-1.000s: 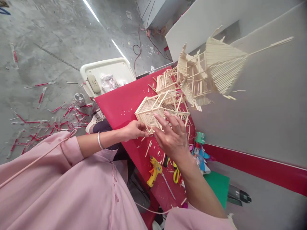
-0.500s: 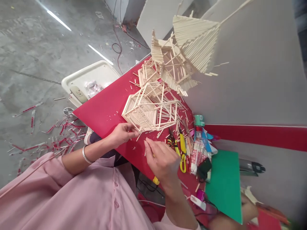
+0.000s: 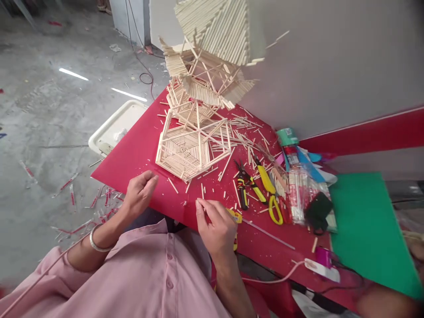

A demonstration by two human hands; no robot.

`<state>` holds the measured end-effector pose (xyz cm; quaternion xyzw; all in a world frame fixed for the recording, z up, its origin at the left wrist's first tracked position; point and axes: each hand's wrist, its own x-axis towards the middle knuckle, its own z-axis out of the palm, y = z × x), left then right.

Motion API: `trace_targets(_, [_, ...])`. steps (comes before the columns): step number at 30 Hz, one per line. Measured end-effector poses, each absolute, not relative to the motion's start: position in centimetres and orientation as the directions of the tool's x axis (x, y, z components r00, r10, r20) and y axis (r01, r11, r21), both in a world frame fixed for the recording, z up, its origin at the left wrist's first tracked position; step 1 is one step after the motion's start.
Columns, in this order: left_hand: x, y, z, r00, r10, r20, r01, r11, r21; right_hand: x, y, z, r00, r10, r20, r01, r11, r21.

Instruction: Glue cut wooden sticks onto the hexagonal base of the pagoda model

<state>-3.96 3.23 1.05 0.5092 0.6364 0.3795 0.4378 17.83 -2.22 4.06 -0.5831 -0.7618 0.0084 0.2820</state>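
Observation:
My left hand (image 3: 141, 192) is closed in a loose fist over the front edge of the red table, apart from the stick frame; nothing shows between its fingers. My right hand (image 3: 217, 227) is pinched, thumb against forefinger, low over the table; whatever may be in the pinch is hidden. A short cut stick (image 3: 202, 191) lies just beyond its fingertips. Beyond both hands stands a six-sided frame of thin wooden sticks (image 3: 185, 152), its base filled with a spiral of sticks. Behind it rises a taller stick model (image 3: 212, 33) with slatted roofs.
Wire cutters (image 3: 243, 190) and yellow-handled scissors (image 3: 271, 198) lie right of my right hand. Loose sticks (image 3: 245, 132) cover the table's far right. Packaged sticks (image 3: 298, 190), a green board (image 3: 371, 229) and a cable (image 3: 281, 279) are farther right. A white stool (image 3: 109, 128) stands left.
My left hand has let go of the frame's near corner and drawn back left. My right hand stays pinched. The view has turned, showing more of the table's right side.

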Motion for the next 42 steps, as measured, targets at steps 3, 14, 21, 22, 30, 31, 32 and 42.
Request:
trace_targets(3, [-3.8, 3.4, 1.6, -0.103, 0.990, -0.100, 0.417, 0.134, 0.899, 17.7, -2.5, 3.8, -0.145, 0.889, 0.434, 0.869, 0.324, -0.374])
trace_targets(14, [-3.6, 3.2, 1.5, -0.121, 0.960, 0.253, 0.700, -0.099, 0.708, 17.4, -3.2, 2.7, -0.124, 0.877, 0.464, 0.810, 0.359, -0.464])
trace_targets(21, [-1.1, 4.9, 5.3, -0.088, 0.992, 0.092, 0.651, -0.013, 0.759, 17.1, -3.8, 2.4, -0.125, 0.887, 0.444, 0.777, 0.366, -0.513])
trace_targets(22, [-0.8, 5.4, 5.8, -0.060, 0.997, 0.046, 0.658, 0.005, 0.753, 17.2, -3.9, 2.4, -0.127, 0.889, 0.440, 0.774, 0.366, -0.516])
trace_targets(30, [0.8, 7.6, 7.6, -0.003, 0.998, -0.068, 0.868, 0.037, 0.496, 18.5, -4.8, 1.7, -0.102, 0.903, 0.418, 0.767, 0.339, -0.545])
trace_targets(31, [0.9, 7.5, 7.6, -0.004, 0.998, -0.067, 0.877, 0.036, 0.479, 18.6, -4.9, 1.6, -0.102, 0.906, 0.411, 0.765, 0.336, -0.550])
trace_targets(32, [1.0, 7.4, 7.6, -0.004, 0.998, -0.063, 0.884, 0.033, 0.467, 18.7, -5.0, 1.5, -0.103, 0.907, 0.409, 0.761, 0.336, -0.555])
trace_targets(42, [2.0, 7.5, 7.1, -0.062, 0.994, -0.086, 0.898, 0.094, 0.429, 19.9, -5.3, 0.8, -0.115, 0.902, 0.415, 0.728, 0.361, -0.583])
